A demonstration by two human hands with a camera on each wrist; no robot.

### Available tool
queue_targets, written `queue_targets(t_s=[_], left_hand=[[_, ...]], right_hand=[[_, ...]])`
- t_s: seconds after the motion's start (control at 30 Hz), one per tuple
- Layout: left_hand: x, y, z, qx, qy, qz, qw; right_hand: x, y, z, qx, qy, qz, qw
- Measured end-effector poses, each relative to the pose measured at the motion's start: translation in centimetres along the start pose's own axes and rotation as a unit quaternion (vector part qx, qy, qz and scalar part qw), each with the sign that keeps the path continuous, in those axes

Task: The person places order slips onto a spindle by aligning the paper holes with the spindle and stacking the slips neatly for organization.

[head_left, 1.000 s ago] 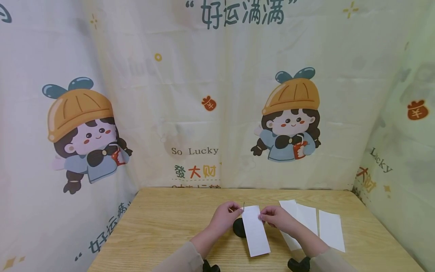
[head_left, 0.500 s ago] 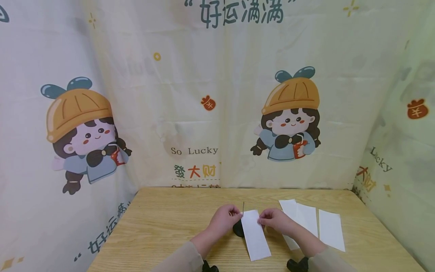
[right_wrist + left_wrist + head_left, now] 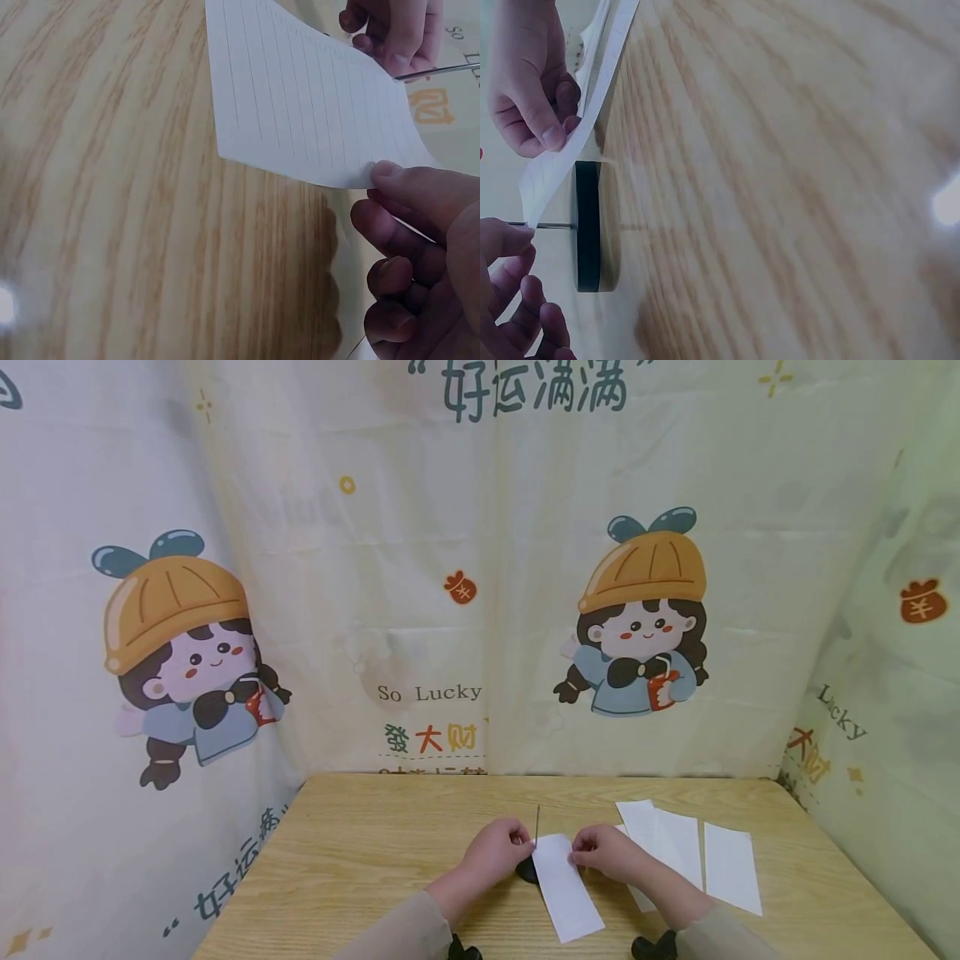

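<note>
A white ruled paper slip sits with its upper left corner at a thin metal spike, which appears to pass through it. The spike rises from a round black base on the table, partly hidden by the slip in the head view. My left hand pinches the slip's corner beside the spike. On the opposite edge, my right hand pinches the paper between thumb and index finger, the other fingers curled below. In the left wrist view the slip slopes and stays above the base.
More white paper slips lie on the right side of the wooden table, some overlapping and partly behind my right forearm. A printed curtain hangs behind the table.
Both hands have lowered the paper slip along the spike and slightly toward me. More of the spike now shows above the slip. The other slips have stayed put.
</note>
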State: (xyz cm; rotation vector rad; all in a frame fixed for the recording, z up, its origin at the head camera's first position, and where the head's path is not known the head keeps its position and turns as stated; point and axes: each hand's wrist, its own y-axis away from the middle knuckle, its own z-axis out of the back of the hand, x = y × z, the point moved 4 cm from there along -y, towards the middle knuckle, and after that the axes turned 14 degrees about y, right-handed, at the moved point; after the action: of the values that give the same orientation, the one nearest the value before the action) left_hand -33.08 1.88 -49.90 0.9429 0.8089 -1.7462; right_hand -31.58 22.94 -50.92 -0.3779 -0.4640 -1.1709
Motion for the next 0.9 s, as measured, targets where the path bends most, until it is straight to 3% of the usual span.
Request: queue_targets(t_s=[0.5,0.9], left_hand=[[0.48,-0.02,-0.52,0.031,-0.050,0.018,0.9981],[0.83,-0.16,-0.60,0.032,-0.062,0.023,0.9973]], right_hand=[[0.26,0.11,-0.42,-0.004,0.047,-0.013,0.9988],[0.14,0.03,-0.59,-0.007,0.069,-0.022,0.9974]])
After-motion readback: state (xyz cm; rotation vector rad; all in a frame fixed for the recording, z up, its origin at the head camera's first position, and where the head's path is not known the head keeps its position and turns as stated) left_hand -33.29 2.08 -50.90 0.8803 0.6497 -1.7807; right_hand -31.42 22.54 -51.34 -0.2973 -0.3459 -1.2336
